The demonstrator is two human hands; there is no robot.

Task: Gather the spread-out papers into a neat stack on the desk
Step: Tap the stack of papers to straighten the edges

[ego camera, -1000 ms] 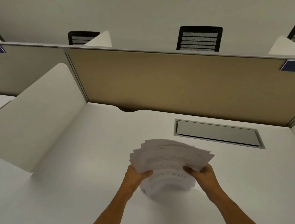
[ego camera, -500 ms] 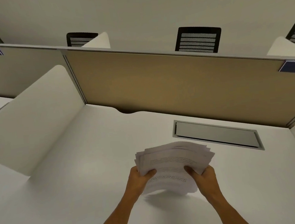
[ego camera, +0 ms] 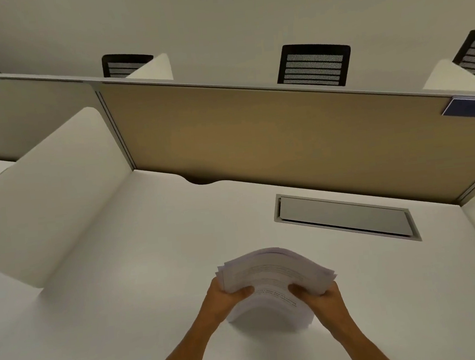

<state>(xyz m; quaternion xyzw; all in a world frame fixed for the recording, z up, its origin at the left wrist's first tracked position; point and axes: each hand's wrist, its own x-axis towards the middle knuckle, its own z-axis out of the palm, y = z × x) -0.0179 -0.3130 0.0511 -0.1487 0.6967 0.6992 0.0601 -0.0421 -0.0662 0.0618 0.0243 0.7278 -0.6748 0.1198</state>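
Note:
A thick bundle of white printed papers [ego camera: 273, 277] stands on its lower edge on the white desk [ego camera: 125, 290], near the front middle. The sheets bow over at the top and their upper edges are a little fanned. My left hand [ego camera: 223, 298] grips the bundle's left side with the thumb on the front sheet. My right hand [ego camera: 321, 296] grips the right side the same way. Both forearms reach in from the bottom of the view.
A grey cable hatch [ego camera: 346, 217] is set into the desk behind the papers on the right. A tan partition [ego camera: 255, 138] closes the back, a white side divider [ego camera: 45, 191] the left. Black mesh chairs [ego camera: 314, 65] show beyond the partition.
The bundle has come down from a lifted, flatter hold and now stands with its lower edge on the desk. Its edges are more even than before. Both hands kept their grip.

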